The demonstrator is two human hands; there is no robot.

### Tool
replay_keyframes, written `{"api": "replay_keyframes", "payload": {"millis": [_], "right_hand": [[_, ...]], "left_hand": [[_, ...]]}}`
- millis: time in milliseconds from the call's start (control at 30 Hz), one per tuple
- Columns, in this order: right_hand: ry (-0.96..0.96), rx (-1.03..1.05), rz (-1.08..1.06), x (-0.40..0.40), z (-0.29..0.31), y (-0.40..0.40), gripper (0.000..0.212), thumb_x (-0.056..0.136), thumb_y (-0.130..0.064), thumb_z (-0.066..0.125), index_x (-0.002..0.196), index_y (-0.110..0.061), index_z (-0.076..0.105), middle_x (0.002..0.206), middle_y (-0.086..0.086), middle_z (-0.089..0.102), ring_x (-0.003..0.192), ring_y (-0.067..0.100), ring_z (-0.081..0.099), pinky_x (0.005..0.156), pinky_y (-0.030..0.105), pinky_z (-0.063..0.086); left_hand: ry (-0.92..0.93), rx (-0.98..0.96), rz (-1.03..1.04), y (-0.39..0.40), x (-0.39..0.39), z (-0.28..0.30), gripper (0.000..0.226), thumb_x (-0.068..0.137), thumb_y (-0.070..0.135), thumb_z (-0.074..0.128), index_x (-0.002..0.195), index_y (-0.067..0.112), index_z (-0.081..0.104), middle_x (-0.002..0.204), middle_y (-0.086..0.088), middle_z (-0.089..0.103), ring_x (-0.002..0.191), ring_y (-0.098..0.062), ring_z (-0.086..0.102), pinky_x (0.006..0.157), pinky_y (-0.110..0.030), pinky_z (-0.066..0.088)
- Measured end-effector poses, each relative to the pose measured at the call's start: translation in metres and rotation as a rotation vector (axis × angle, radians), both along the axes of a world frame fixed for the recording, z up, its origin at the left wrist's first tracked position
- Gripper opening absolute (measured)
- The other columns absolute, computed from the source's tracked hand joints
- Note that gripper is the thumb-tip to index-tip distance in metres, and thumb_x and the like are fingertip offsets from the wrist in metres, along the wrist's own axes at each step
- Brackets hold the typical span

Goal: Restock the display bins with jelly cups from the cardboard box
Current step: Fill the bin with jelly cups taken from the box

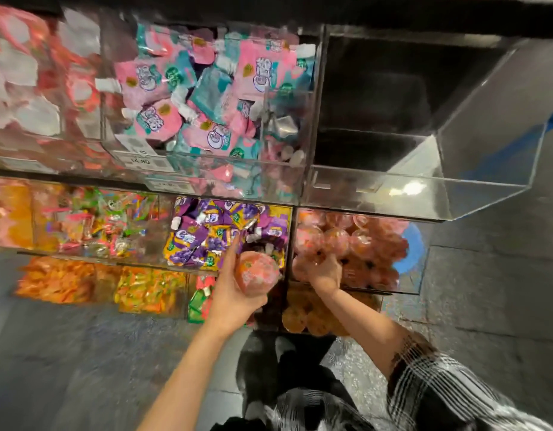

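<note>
My left hand (230, 293) holds an orange-pink jelly cup (257, 272) in front of the middle row of bins, fingers curled round it. My right hand (323, 273) reaches over the front wall of a clear bin (415, 284) filled with several pink jelly cups (340, 237); its fingers curl down among the cups, and whether they hold one is hidden. Below, another bin holds orange jelly cups (303, 318). The cardboard box is out of view.
A clear bin (424, 194) at upper right stands bare inside. Bins of pink and teal packets (206, 98), purple packets (225, 231) and orange snacks (57, 281) fill the shelves. Grey tiled floor (82, 368) lies below, with my shoes (269, 359) close to the shelf.
</note>
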State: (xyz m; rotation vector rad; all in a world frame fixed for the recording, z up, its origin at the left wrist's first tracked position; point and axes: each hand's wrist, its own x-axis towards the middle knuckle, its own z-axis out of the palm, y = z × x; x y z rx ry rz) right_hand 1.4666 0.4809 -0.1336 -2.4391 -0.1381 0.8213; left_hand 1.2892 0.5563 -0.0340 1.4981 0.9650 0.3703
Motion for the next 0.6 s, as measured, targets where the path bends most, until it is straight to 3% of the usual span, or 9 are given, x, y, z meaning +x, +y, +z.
{"api": "replay_keyframes", "payload": {"millis": [167, 267, 367, 467, 533, 600], "right_hand": [[0.003, -0.029, 0.088, 0.005, -0.003, 0.0, 0.053, 0.081, -0.038, 0.073, 0.117, -0.001, 0.06, 0.118, 0.016, 0.065, 0.11, 0.032, 0.061, 0.088, 0.033, 0.047], [0.101, 0.033, 0.128, 0.01, 0.003, -0.005, 0.054, 0.076, -0.041, 0.076, 0.113, -0.005, 0.062, 0.106, 0.008, 0.067, 0.102, 0.026, 0.064, 0.078, 0.03, 0.05], [0.257, 0.111, 0.108, 0.014, 0.02, -0.017, 0.059, 0.074, -0.038, 0.079, 0.122, -0.012, 0.057, 0.111, 0.006, 0.062, 0.107, 0.025, 0.06, 0.076, 0.025, 0.044], [0.093, 0.116, 0.127, 0.015, 0.041, -0.032, 0.061, 0.08, -0.052, 0.069, 0.122, -0.009, 0.059, 0.113, 0.01, 0.066, 0.109, 0.029, 0.061, 0.085, 0.032, 0.047], [0.315, 0.332, 0.04, 0.009, 0.062, -0.039, 0.064, 0.081, -0.058, 0.062, 0.119, -0.007, 0.059, 0.097, 0.011, 0.068, 0.094, 0.032, 0.066, 0.079, 0.037, 0.052], [0.628, 0.468, 0.053, 0.001, 0.085, -0.048, 0.049, 0.091, -0.051, 0.055, 0.12, -0.012, 0.056, 0.088, 0.012, 0.068, 0.077, 0.029, 0.065, 0.068, 0.035, 0.055]], "left_hand": [[0.004, -0.041, 0.032, -0.005, 0.004, -0.001, 0.113, 0.05, -0.002, 0.071, 0.146, 0.033, 0.023, 0.132, 0.001, 0.047, 0.12, -0.006, 0.053, 0.093, -0.014, 0.044], [-0.006, -0.063, 0.024, -0.012, 0.01, 0.007, 0.108, 0.059, -0.019, 0.071, 0.141, 0.032, 0.023, 0.117, 0.006, 0.053, 0.106, 0.003, 0.058, 0.082, -0.007, 0.044], [-0.007, -0.043, 0.013, -0.018, 0.017, 0.017, 0.108, 0.062, -0.026, 0.066, 0.144, 0.028, 0.023, 0.115, -0.001, 0.056, 0.098, 0.007, 0.06, 0.084, -0.009, 0.045], [-0.008, -0.042, -0.026, -0.022, 0.025, 0.027, 0.109, 0.064, -0.019, 0.072, 0.15, 0.019, 0.019, 0.112, 0.012, 0.052, 0.108, -0.005, 0.057, 0.098, -0.023, 0.045], [-0.01, -0.082, -0.06, -0.023, 0.031, 0.028, 0.11, 0.064, -0.016, 0.075, 0.15, 0.02, 0.016, 0.111, 0.011, 0.052, 0.108, -0.009, 0.057, 0.097, -0.023, 0.046], [-0.031, -0.088, -0.128, -0.025, 0.038, 0.028, 0.115, 0.064, -0.013, 0.078, 0.15, 0.024, 0.013, 0.11, 0.008, 0.055, 0.099, 0.001, 0.059, 0.089, -0.013, 0.047]]}}
